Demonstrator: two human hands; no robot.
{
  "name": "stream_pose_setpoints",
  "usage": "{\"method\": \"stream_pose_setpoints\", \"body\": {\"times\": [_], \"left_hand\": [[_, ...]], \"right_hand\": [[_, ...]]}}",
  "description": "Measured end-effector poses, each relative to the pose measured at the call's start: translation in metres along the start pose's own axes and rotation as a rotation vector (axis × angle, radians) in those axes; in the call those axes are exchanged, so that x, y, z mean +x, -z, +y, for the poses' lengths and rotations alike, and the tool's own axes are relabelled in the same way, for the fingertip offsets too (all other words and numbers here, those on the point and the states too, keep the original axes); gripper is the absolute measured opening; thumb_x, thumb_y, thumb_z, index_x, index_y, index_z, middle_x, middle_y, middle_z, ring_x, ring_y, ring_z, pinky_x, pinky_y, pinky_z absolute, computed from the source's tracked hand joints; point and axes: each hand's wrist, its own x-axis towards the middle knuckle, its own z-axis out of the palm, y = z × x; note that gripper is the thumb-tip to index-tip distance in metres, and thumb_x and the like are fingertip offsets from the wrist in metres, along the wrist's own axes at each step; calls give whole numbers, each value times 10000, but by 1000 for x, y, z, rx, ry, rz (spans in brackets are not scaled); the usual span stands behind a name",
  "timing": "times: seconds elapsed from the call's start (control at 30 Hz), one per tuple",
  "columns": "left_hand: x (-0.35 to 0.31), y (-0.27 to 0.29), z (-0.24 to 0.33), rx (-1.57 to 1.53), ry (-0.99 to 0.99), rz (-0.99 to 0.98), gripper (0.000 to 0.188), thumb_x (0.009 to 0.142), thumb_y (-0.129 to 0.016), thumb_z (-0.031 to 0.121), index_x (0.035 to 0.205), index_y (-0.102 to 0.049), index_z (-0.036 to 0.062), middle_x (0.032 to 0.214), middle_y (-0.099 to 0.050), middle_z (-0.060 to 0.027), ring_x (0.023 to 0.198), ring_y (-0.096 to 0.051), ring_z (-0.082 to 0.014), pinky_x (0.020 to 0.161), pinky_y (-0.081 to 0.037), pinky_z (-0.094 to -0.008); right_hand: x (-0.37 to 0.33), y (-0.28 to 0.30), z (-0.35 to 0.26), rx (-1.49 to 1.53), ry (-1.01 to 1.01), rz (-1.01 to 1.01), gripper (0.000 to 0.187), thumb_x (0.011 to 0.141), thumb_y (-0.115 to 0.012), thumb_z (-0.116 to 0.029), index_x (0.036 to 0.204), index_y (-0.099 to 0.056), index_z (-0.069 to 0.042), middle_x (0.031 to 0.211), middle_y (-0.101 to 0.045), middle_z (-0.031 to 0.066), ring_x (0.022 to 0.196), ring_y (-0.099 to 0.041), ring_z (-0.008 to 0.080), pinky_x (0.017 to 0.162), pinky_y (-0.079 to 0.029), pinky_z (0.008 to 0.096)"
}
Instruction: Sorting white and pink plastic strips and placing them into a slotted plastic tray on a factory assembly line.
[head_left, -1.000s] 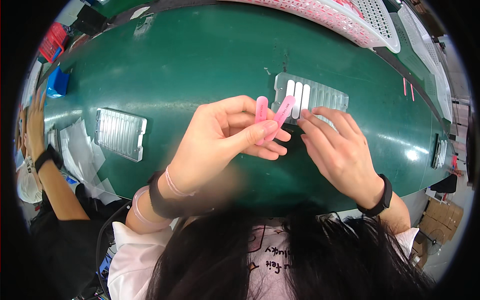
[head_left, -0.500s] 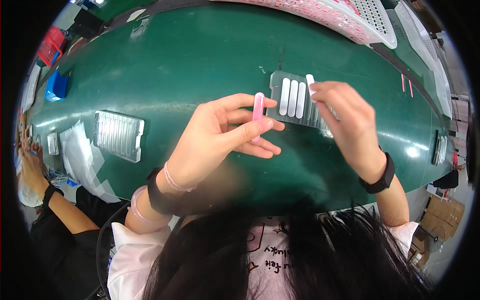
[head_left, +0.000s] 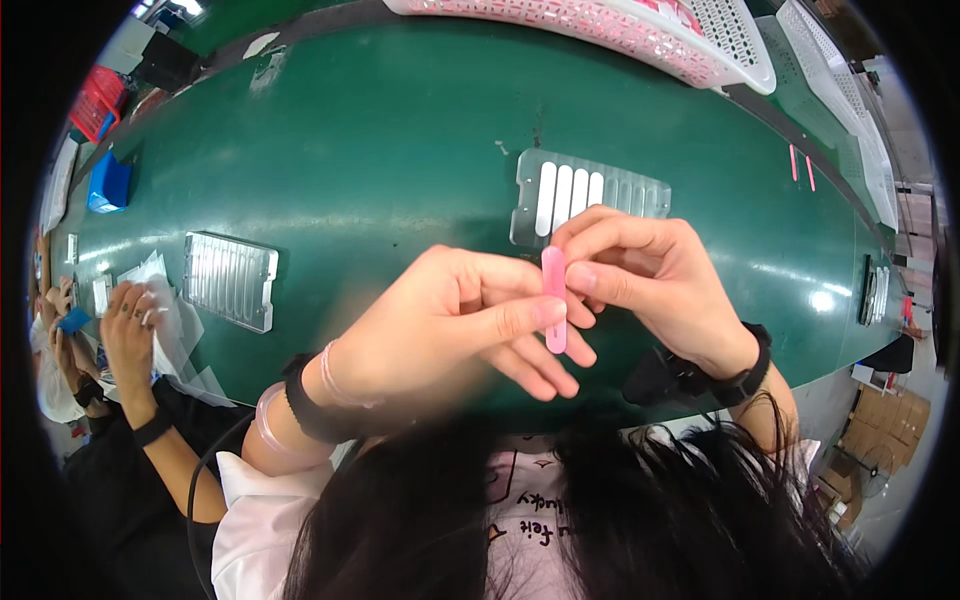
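Between thumb and fingers, my left hand (head_left: pixel 470 320) holds a small pink round-ended strip (head_left: pixel 555 300) upright, its other fingers spread behind. My right hand (head_left: pixel 640 270) pinches at the upper right edge of the same strip with thumb and index fingertip. Whether anything else is between those fingertips is too small to tell. Just beyond the right hand lies a clear plastic slotted tray (head_left: pixel 640 193). Several white round-ended strips (head_left: pixel 563 195) sit side by side in its left slots, their lower ends partly hidden by my fingers; the slots to their right hold no strips.
Another clear slotted tray (head_left: pixel 230 280) lies to the left, near thin plastic sheets (head_left: pixel 180 330) and a co-worker's hand (head_left: pixel 128 325). A white basket (head_left: pixel 640 40) stands at the far edge, two pink strips (head_left: pixel 802 168) at the far right. A blue holder (head_left: pixel 109 185) is far left.
My right hand has come from the tray back to the pink strip, and one more white strip now lies in the slots. The co-worker's hand has risen over the plastic sheets.
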Motion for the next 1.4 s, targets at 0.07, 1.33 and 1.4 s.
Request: {"method": "stream_pose_setpoints", "body": {"times": [0.07,1.33,1.4], "left_hand": [[1,0,2,-31,81,-40,257,881,-428,143,964,-525,-80,812,-601,-183,685,-629,-253,569,-530,-276],[156,70,196,1967,-427,256,329,680,-639,200,944,-530,38,847,-585,-142,821,-544,-296,738,-424,-360],[188,67,192,2112,-141,158,429,629,-687,238,967,-528,26,857,-578,-143,838,-541,-295,754,-420,-364]], "right_hand": [[1,3,1,48,73,-22,207,783,-577,-28,987,-559,3,900,-559,38,790,-531,99,720,-435,230],[5,54,-13,-1455,408,75,904,561,-742,-151,1282,-216,-5,1106,-443,157,1002,-428,304,848,-360,379],[2,57,-11,-1476,437,106,898,555,-742,-157,1278,-233,1,1086,-453,138,994,-437,289,842,-363,376]]}}
